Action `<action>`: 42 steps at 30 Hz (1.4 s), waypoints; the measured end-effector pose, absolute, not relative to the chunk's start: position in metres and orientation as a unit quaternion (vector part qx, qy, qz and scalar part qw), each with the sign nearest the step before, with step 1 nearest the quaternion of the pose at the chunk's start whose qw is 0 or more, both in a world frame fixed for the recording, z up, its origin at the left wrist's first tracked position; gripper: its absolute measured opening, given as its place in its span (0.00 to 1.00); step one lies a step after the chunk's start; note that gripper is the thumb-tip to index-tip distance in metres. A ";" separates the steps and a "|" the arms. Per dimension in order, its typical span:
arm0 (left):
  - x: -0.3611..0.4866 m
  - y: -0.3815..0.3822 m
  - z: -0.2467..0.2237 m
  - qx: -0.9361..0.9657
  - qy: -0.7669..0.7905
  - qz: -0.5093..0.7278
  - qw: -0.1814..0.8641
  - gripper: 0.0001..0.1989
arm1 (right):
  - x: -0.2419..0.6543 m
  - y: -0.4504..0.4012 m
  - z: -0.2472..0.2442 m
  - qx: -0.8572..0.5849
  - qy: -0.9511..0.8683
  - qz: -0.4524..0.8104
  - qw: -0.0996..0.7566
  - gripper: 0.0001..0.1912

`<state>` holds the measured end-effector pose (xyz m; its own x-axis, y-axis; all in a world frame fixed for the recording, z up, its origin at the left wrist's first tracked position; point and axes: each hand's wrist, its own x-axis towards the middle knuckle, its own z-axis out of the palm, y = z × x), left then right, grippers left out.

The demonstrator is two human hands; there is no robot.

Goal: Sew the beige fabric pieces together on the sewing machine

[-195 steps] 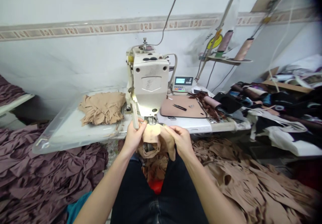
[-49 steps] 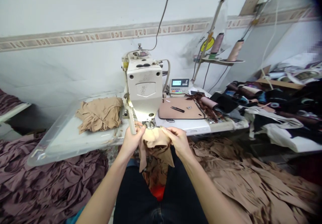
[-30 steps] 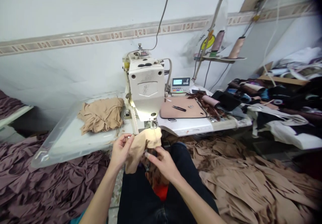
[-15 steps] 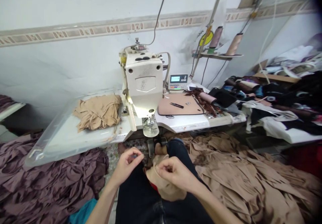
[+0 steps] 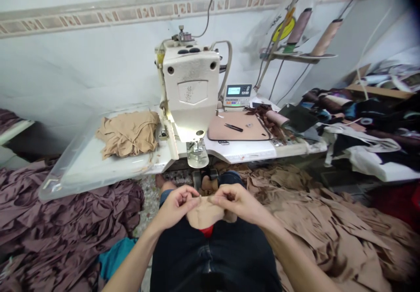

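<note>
A small beige cloth piece (image 5: 205, 213) hangs above my lap, its top edge pinched at both ends. My left hand (image 5: 180, 204) holds the left end between thumb and fingers, and my right hand (image 5: 236, 201) grips the right end. Something red (image 5: 207, 231) shows just below the cloth. Beyond my hands stands a white sewing machine (image 5: 191, 91) with its lamp lit, its narrow sewing arm (image 5: 197, 157) pointing toward me. A bunched tan fabric pile (image 5: 129, 133) lies on the table left of the machine.
Black snips (image 5: 233, 127) rest on a pinkish mat (image 5: 216, 128) beside a control panel (image 5: 236, 94). Thread cones (image 5: 299, 26) stand at upper right. Purple-brown fabric (image 5: 82, 222) heaps at left, brown fabric (image 5: 334, 231) at right, with a teal cloth (image 5: 114, 257) near my left forearm.
My left hand has moved right and taken hold of the beige cloth. The cloth is now raised and stretched between both hands. The camera view has shifted slightly.
</note>
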<state>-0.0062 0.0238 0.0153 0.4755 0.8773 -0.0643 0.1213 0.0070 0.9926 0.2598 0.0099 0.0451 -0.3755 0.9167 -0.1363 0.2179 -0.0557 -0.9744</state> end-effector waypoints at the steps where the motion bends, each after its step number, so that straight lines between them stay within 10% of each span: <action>1: -0.007 0.025 0.018 0.622 0.396 0.338 0.584 0.22 | 0.258 0.011 0.042 -0.469 -0.586 0.576 0.323 0.24; 14: 0.004 0.042 0.055 0.713 0.422 0.402 0.389 0.15 | 0.240 0.020 0.085 -0.481 -0.674 0.302 0.472 0.18; 42: 0.030 0.118 0.072 0.573 0.485 0.521 0.406 0.17 | 0.247 0.103 0.071 -0.496 -0.566 0.380 0.538 0.24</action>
